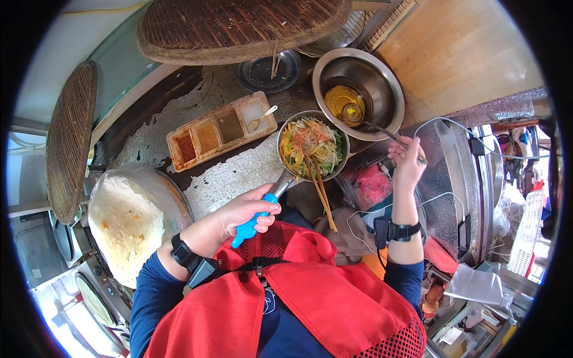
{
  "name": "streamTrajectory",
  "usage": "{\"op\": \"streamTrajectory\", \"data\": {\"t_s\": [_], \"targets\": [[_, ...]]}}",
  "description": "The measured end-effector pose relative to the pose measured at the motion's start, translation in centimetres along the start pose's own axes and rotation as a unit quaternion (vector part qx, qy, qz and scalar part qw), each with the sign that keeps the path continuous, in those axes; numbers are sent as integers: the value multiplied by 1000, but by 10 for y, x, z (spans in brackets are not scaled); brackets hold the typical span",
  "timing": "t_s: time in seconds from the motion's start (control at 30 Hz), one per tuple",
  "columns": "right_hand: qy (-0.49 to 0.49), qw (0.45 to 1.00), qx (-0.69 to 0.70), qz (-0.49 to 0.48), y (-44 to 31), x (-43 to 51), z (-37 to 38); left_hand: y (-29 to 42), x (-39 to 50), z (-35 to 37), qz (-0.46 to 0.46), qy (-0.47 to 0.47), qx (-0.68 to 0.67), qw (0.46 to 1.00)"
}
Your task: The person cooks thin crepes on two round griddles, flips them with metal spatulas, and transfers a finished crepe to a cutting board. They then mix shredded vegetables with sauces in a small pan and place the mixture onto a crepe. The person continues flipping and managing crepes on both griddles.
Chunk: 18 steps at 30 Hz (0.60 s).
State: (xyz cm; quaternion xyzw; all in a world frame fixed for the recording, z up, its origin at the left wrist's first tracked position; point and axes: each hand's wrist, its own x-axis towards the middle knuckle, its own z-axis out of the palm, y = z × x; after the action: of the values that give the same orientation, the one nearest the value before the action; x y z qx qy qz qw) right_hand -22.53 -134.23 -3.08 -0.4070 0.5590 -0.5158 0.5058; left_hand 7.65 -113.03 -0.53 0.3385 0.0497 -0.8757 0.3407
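Note:
My left hand grips the blue handle of a metal pan. Shredded vegetables with reddish powder on top fill the pan, and a pair of wooden chopsticks leans in it, ends out over the rim. My right hand is closed around the handle of a metal ladle, whose bowl lies in yellow oil at the bottom of a large steel basin. Basin and pan are side by side. Left of the pan sits a four-part seasoning box with a small white-handled spoon.
Thin flatbreads, partly under plastic, are stacked at the left. A dark round pan lies behind the seasoning box. Large ribbed woven lids stand along the back and left. White cables cross the right side near a pink plastic bag.

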Motion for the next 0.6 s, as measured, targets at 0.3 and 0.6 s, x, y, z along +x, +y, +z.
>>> {"op": "streamTrajectory", "data": {"t_s": [0.3, 0.6], "targets": [[-81, 995, 49, -34, -50, -73, -20, 3, 2, 1, -9, 1, -18, 1000], [-351, 789, -286, -414, -83, -111, -38, 2, 2, 2, -4, -2, -21, 1000]]}}
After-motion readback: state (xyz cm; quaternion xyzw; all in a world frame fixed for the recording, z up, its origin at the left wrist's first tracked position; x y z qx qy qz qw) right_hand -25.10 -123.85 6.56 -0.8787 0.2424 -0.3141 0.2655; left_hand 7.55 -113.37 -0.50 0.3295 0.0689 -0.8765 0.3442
